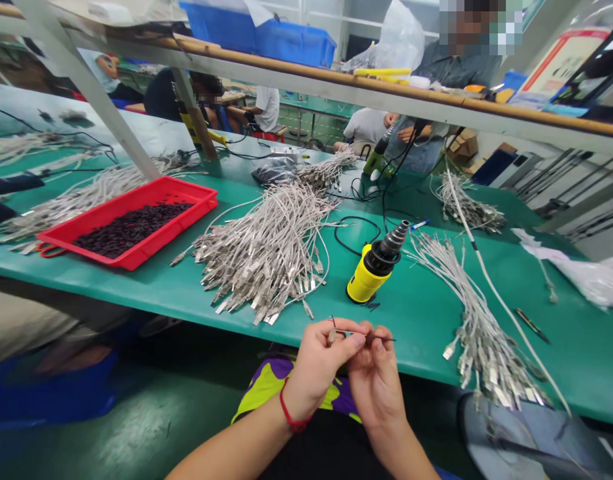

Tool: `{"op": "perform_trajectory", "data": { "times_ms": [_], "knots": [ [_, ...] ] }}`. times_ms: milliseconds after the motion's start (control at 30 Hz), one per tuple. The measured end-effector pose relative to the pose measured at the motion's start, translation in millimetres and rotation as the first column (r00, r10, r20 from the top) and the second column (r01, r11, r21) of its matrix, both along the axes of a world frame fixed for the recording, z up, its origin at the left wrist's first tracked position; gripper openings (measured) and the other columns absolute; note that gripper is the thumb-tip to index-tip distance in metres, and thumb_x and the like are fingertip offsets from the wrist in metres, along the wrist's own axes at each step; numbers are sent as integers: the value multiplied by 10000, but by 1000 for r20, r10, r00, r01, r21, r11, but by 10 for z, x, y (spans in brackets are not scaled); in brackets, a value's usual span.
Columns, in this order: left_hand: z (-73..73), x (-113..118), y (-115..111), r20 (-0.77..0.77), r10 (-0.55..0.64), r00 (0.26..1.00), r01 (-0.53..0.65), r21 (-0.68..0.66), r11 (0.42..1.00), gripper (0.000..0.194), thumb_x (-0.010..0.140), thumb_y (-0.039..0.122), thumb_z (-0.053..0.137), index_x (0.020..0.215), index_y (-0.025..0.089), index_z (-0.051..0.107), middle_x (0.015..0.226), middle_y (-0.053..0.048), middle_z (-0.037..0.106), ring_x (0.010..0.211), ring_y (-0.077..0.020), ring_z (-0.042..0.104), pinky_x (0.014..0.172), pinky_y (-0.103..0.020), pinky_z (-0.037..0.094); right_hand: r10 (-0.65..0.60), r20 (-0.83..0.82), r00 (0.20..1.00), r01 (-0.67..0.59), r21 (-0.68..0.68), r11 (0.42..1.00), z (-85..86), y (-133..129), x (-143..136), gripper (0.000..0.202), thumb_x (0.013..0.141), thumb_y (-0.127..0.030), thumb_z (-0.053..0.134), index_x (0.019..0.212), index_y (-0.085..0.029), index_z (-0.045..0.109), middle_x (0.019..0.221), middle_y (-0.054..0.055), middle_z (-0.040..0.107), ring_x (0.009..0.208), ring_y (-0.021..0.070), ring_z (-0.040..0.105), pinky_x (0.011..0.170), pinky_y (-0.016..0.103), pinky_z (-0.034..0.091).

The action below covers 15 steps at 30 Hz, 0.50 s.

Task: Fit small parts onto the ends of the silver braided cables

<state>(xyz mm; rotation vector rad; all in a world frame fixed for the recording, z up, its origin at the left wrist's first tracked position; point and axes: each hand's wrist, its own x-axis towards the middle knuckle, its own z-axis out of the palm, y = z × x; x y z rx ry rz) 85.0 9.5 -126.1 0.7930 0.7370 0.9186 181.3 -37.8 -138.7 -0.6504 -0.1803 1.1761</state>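
My left hand (319, 363), with a red cord round the wrist, and my right hand (376, 377) meet just before the bench's front edge. Both are closed, fingertips pinched together. Between them lies a thin dark strip (388, 339), its end sticking out past my right fingers; its kind is too small to tell. A slim piece also shows along my left index finger. Behind my hands a yellow hot-air gun (365, 277) stands nozzle up. To its left lies a big heap of white USB cables (266, 257), and to its right a smaller bundle of cables (479, 333).
A red tray (129, 259) of small black pieces sits at the left on the green bench (346, 320). A shelf (306, 80) with blue bins crosses above. A pen-like tool (532, 325) and plastic bag (599, 273) lie right. Several people are beyond.
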Motion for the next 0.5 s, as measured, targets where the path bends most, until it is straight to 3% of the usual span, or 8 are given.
{"op": "perform_trajectory", "data": {
  "times_ms": [200,500],
  "knots": [
    [-14,0,3,4,17,1000,-18,11,1000,327,741,402,883,921,141,806,578,71,375,554,-58,292,534,-195,272,17,16,1000,-17,-7,1000,-36,-2,-1,218,761,-277,924,900,-309,759,984,-46,746,946,119,688,904,268,568],
    [-30,28,2,23,-2,1000,2,-5,1000,284,785,392,860,935,159,798,555,88,346,522,-40,258,504,-177,235,11,-3,1000,-11,-3,1000,-58,-13,9,203,774,-267,913,901,-298,758,985,-35,750,930,125,696,880,270,575]
  ]
}}
